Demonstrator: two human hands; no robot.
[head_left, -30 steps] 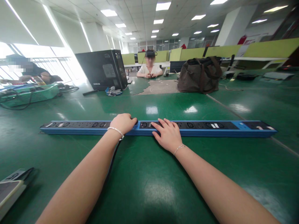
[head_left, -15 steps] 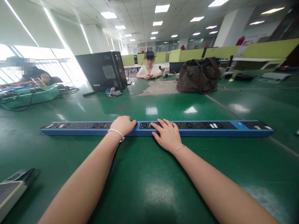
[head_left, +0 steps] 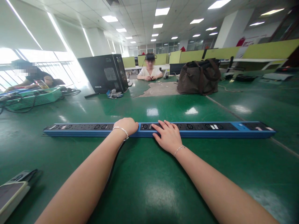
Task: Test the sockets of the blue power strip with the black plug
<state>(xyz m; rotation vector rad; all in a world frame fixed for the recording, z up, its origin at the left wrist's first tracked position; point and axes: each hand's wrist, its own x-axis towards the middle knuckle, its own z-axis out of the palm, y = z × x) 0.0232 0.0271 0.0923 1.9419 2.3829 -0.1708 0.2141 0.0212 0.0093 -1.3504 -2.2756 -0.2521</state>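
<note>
A long blue power strip (head_left: 205, 134) with black sockets lies crosswise on the green table. My left hand (head_left: 126, 127) is closed over its middle, fingers wrapped round a plug that the hand itself hides. From under that wrist a black power cord (head_left: 116, 158) trails down toward me beside the forearm. My right hand (head_left: 168, 135) rests on the strip just right of centre, fingers spread flat across the sockets, holding nothing.
At the back stand a black computer case (head_left: 102, 74), gloves (head_left: 114, 94) and a brown bag (head_left: 198, 77). A green basket (head_left: 44, 98) with cables is at far left, a white-edged device (head_left: 14, 196) at near left. One person (head_left: 149, 70) sits opposite, another (head_left: 30, 74) at left.
My left hand has turned slightly and shifted a little right along the strip, and the dark plug tip that showed at its fingers is now hidden. My right hand has stayed put.
</note>
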